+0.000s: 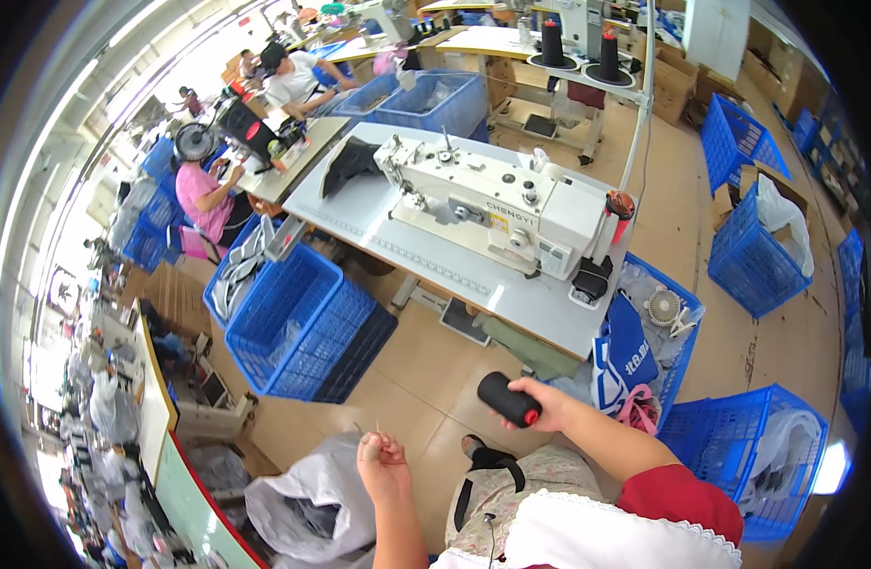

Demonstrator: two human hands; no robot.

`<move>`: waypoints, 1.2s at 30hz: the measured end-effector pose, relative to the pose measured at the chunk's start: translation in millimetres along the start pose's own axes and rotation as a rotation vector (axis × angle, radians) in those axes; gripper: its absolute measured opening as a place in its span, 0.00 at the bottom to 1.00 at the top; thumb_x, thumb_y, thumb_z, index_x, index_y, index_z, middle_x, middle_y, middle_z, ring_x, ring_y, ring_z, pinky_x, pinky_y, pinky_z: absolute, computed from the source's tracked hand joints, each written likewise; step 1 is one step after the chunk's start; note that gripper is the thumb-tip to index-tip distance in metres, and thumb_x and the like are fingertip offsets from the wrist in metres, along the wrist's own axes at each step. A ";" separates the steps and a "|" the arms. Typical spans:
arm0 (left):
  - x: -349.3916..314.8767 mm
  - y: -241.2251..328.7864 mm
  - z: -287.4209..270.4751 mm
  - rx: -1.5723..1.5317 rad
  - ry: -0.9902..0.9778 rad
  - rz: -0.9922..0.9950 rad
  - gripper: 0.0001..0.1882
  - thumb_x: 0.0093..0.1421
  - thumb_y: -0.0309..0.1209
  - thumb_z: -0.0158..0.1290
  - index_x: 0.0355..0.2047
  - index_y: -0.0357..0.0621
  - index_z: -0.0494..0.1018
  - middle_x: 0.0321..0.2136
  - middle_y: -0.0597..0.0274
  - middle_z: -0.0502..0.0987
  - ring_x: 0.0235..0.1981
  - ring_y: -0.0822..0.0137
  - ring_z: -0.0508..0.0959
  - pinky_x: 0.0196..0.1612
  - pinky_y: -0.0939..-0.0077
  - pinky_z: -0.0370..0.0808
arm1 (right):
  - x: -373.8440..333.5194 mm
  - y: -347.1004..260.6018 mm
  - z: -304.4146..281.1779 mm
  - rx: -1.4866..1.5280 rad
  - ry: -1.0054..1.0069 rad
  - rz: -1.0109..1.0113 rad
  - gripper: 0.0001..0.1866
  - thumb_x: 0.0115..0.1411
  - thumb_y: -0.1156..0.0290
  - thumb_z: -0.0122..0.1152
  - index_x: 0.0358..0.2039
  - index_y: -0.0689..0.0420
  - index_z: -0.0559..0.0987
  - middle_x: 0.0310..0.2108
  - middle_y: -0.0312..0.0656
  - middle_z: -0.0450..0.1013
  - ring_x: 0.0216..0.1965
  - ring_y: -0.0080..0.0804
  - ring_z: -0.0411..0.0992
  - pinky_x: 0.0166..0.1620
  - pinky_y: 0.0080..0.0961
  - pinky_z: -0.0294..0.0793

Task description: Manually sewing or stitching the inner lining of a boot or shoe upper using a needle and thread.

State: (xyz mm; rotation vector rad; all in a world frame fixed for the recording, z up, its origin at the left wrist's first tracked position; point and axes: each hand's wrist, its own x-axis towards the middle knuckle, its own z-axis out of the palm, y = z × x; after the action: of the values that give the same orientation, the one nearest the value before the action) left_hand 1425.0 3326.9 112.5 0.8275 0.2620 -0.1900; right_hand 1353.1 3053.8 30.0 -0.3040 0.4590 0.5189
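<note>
Thread cone (502, 395), black with a red end, lay in the right hand (543, 404) on the near side of the sewing machine (492, 204), out past the table edge and well apart from it. The right hand was wrapped around the cone, thumb and fingers against its side, and the red end tipped down toward the right. The left hand (385, 465) was raised farther to the near left of the sewing machine, its fingers curled in toward the palm; whether a strand was pinched between its fingertips could not be told.

The white sewing machine stood on a pale table (426, 270). At its left end lay a dark piece (350, 168), and at its right end stood a red thread spool (620, 211). Beyond the machine, a stand bore two upright cones, a left black cone (551, 45) and a right black cone (609, 59). To its near left sat a blue crate (307, 318); to its near right, another crate held a small fan (664, 306) and a blue bag (631, 343). A pale sack (312, 498) slumped farther to its near left. To the machine's far left sat a person in pink (203, 199).
</note>
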 end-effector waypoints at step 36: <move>360.7 -25.8 154.0 0.677 -0.764 -0.446 0.03 0.55 0.22 0.53 0.30 0.40 0.69 0.24 0.66 0.72 0.27 0.74 0.71 0.33 0.81 0.67 | 193.9 -170.2 165.2 -1.077 0.801 -1.048 0.11 0.55 0.68 0.60 0.36 0.59 0.76 0.31 0.38 0.69 0.31 0.25 0.68 0.32 0.19 0.68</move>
State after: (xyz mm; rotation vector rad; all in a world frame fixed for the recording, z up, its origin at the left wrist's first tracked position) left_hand 1785.0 3171.6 85.0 1.2865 -0.3720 -1.0282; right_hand 1650.4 3055.6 103.6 -1.7145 0.6714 -0.4888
